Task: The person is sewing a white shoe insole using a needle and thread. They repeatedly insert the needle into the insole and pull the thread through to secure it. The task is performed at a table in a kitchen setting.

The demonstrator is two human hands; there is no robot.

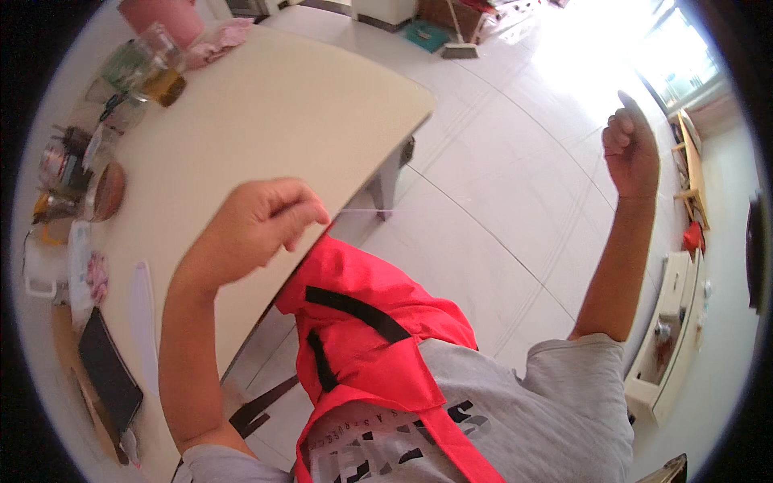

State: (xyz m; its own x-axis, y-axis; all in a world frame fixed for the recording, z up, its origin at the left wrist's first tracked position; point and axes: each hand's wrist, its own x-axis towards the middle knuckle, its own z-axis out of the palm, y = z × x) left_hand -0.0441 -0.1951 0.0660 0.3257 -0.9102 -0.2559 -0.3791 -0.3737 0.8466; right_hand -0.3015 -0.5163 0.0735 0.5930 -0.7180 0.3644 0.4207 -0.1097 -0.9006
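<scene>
My left hand is over the edge of the cream-topped table, its thumb and fingers pinched together and a little blurred. From its fingertips a thin pale pink thread runs to the right and fades from sight over the floor. Far off to the right, my right hand is raised above the tiles, with several fingers curled and one digit pointing up. Whether it holds the thread's other end cannot be seen. A red apron with black strips covers my front over a grey T-shirt.
Along the table's left side stand a glass jug with amber liquid, a brown bowl, a black flat object and a long pale strip. A pink cloth lies at the far end. A broom and white cabinet are beyond.
</scene>
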